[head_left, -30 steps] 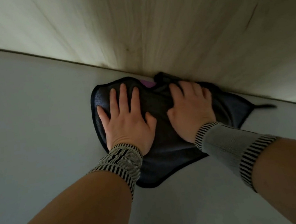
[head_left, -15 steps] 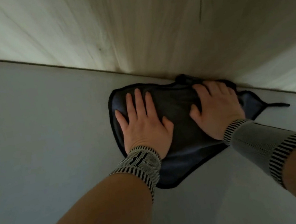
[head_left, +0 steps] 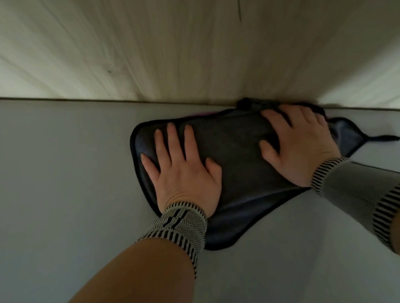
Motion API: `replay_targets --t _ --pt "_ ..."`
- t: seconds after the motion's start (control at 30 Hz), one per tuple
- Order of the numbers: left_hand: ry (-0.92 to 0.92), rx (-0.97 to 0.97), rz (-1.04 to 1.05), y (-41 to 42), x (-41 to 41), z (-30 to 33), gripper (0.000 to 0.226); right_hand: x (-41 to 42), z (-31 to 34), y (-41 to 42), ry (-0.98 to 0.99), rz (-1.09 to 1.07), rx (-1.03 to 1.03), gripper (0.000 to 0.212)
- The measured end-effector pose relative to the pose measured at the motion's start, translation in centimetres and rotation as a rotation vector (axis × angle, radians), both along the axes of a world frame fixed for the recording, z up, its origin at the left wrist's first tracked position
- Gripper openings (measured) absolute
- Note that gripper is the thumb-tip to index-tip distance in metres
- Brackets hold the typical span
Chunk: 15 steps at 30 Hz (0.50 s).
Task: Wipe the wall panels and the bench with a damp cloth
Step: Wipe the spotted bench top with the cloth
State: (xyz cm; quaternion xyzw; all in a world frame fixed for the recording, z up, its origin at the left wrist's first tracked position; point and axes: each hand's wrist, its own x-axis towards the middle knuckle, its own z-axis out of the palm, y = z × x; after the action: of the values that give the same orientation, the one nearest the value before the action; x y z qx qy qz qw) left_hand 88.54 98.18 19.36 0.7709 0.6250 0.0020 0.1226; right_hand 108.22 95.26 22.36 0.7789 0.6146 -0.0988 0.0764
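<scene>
Head view shows the left hand (head_left: 184, 176) and right hand (head_left: 300, 145) both lying flat with straight fingers on the dark cloth (head_left: 234, 152). Beneath them the cloth spreads on the grey desk (head_left: 53, 186), its far edge beyond the fingertips touching the wooden wall panel (head_left: 154, 43).

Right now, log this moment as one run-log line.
step: wiping bench | left hand: flat on cloth | right hand: flat on cloth | cloth: against wall panel
</scene>
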Motion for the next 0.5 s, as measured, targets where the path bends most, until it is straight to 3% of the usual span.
replay_targets --t 0.1,0.4,0.5 --pt "-0.01 0.016 0.006 0.0 0.0 -0.1 0.078 -2.8 0.0 2.0 0.001 -0.055 0.008 0.062" --pt "0.005 0.039 -0.002 -0.1 -0.1 -0.4 0.078 -4.7 -1.2 3.2 0.079 0.262 0.056 0.062" --pt "0.012 0.018 0.006 -0.2 -0.2 0.0 0.079 -3.4 -1.1 2.7 0.089 0.193 0.092 0.066"
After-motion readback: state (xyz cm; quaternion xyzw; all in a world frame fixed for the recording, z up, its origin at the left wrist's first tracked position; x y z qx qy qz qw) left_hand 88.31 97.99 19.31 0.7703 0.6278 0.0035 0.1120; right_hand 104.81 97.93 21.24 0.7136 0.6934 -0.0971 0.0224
